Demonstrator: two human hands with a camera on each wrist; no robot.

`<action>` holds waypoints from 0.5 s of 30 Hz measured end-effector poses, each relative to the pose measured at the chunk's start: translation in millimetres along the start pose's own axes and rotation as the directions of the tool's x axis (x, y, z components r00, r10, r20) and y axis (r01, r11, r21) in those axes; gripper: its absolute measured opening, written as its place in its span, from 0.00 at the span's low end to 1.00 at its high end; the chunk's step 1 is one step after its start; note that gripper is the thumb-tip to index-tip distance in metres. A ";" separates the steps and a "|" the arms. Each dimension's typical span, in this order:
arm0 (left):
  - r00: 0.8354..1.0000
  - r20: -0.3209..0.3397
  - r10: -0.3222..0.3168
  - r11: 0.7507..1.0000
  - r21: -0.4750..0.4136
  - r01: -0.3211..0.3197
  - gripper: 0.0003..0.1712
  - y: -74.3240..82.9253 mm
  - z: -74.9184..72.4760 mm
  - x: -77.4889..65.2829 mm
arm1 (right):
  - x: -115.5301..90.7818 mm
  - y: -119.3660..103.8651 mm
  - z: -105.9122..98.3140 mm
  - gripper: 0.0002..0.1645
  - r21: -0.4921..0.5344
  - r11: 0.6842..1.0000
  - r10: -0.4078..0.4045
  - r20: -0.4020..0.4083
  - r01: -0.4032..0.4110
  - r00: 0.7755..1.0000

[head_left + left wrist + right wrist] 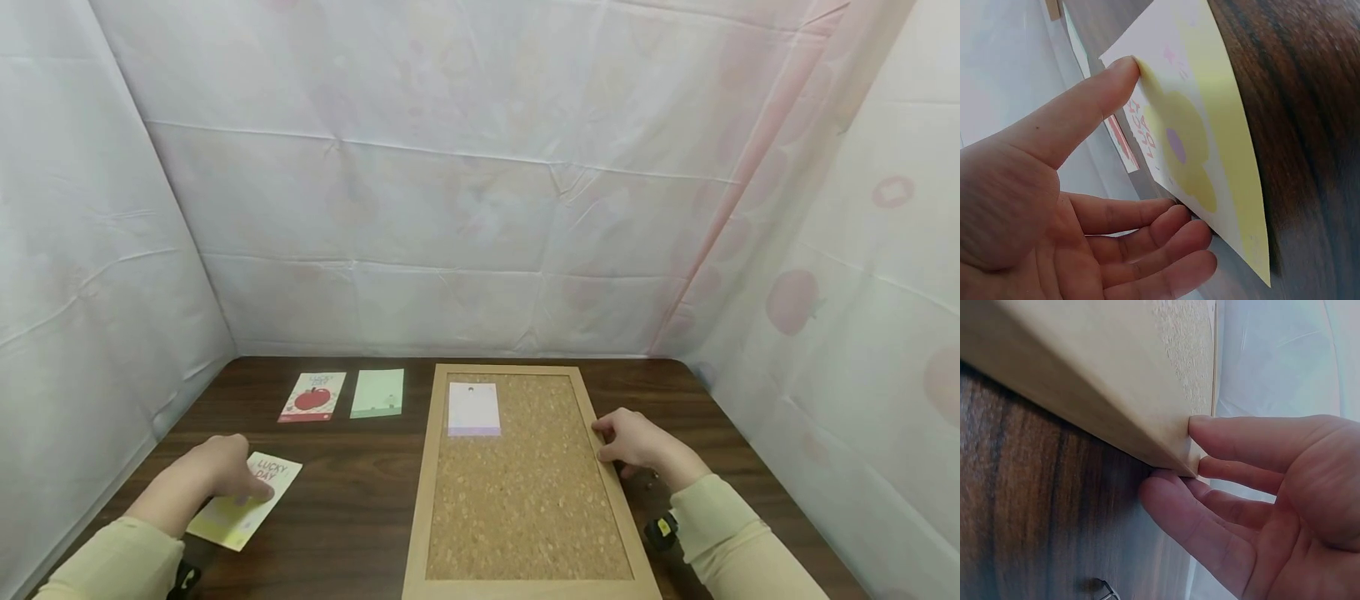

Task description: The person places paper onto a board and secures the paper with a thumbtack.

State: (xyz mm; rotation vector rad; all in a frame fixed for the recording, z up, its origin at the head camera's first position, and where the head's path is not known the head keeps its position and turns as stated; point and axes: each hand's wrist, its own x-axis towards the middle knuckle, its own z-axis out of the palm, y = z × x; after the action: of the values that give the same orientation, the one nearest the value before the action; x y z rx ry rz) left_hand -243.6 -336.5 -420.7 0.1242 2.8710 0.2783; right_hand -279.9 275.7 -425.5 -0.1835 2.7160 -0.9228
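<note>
My left hand [213, 471] holds a "Lucky Day" card with a yellow flower [1179, 137] by its edges at the table's left. The thumb lies at one edge and the fingertips at the opposite edge, and the card bows slightly. On the right, my right hand [637, 442] grips the wooden-framed corkboard [532, 492] by its right side. Its fingers [1179, 506] curl against the frame's edge. A white card with a lilac band [472, 408] lies at the board's upper left.
Behind the left hand lie a red apple "Lucky Day" card [313, 397] and a pale green card [377, 393]. A small metal piece [1107, 589] rests on the dark wooden table [352, 517] near my right hand. White printed cloth [450, 208] hangs around the table.
</note>
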 end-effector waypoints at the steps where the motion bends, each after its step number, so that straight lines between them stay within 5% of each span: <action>1: 1.000 0.000 -0.001 1.000 0.001 0.001 0.28 -1.0 0.3 0.8 | 0.0 0.0 0.0 0.34 0.002 1.000 0.001 0.000 -0.001 1.000; 15: 0.999 0.020 -0.034 0.999 -0.006 0.034 0.37 -5.5 -2.0 8.7 | 0.3 -1.7 -1.4 0.35 -0.001 1.000 -0.001 0.010 0.001 1.000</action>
State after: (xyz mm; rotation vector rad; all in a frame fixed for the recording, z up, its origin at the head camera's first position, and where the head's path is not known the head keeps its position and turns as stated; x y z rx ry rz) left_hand -252.8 -341.3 -422.1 0.0769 2.8493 0.2774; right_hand -280.5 275.1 -423.4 -0.1894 2.7078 -0.9192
